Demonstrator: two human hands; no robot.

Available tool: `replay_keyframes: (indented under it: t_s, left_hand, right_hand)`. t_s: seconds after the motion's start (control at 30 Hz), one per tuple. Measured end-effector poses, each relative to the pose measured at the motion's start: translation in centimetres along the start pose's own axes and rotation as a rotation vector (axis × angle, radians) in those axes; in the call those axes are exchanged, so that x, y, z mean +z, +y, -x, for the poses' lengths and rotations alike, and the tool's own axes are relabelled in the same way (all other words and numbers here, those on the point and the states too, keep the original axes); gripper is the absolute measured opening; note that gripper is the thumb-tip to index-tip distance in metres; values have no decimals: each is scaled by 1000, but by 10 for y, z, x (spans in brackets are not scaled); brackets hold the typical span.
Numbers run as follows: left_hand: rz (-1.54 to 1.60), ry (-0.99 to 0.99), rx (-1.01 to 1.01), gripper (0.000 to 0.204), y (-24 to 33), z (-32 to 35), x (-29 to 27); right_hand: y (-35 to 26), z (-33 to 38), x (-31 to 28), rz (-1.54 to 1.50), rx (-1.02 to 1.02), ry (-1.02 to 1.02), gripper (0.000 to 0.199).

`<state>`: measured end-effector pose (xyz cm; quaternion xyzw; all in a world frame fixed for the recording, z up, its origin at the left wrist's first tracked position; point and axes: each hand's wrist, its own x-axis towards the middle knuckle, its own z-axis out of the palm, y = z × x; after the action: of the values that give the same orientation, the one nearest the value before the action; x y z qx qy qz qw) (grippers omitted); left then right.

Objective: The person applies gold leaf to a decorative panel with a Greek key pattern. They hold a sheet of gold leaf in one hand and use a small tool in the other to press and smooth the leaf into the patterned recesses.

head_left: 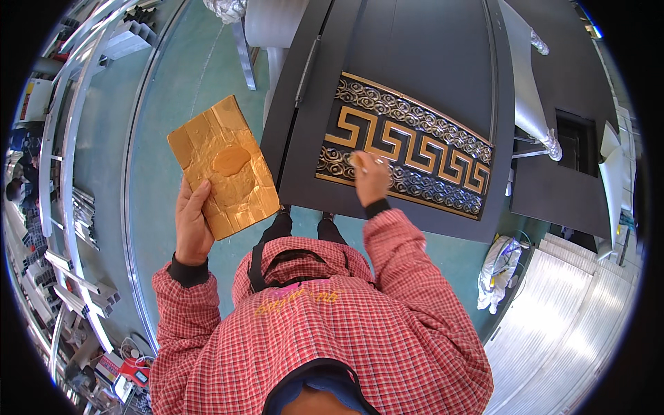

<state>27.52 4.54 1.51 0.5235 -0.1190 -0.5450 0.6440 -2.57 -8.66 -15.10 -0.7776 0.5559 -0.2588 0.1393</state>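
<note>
My left hand point(193, 225) grips the lower left edge of a flat gold-coated board point(197, 149), thumb on top. A wet-looking puddle of gold paint point(231, 160) lies near the board's middle. My right hand point(373, 178) is closed in a pinch over the dark door panel point(408, 28). Between its fingertips a small yellowish piece point(355, 160) shows; its kind is too small to make out. It is at the left part of the raised ornament, by the lower scroll band point(436, 190). Above that band runs a gold key-pattern strip point(415, 149).
To the right lie another dark panel point(546, 187) with a rectangular opening and a film-wrapped support point(529, 90). A stack of ribbed silvery sheets point(553, 311) stands at the lower right, beside a crumpled plastic bag point(499, 273). Metal profiles point(83, 214) line the left side.
</note>
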Motion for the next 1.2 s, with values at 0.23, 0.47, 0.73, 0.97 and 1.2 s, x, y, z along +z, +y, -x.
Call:
replay_keyframes:
  t_s: [0.23, 0.47, 0.73, 0.97, 1.2]
  left_hand:
    - [-21, 44, 16, 42, 2, 5, -6]
    - [-10, 28, 5, 43, 1, 2, -3]
    - [-6, 47, 10, 44, 3, 5, -3]
    - [-7, -22, -15, 44, -4, -1, 10]
    - [-46, -60, -22, 46, -11, 2, 18]
  right_hand:
    - [4, -7, -14, 88, 14, -71, 23]
    - [-32, -9, 7, -23, 2, -1, 22]
    - [8, 17, -34, 64, -48, -56, 9]
    - [-21, 17, 0, -57, -72, -45, 13]
    - [8, 23, -27, -20, -76, -123, 13]
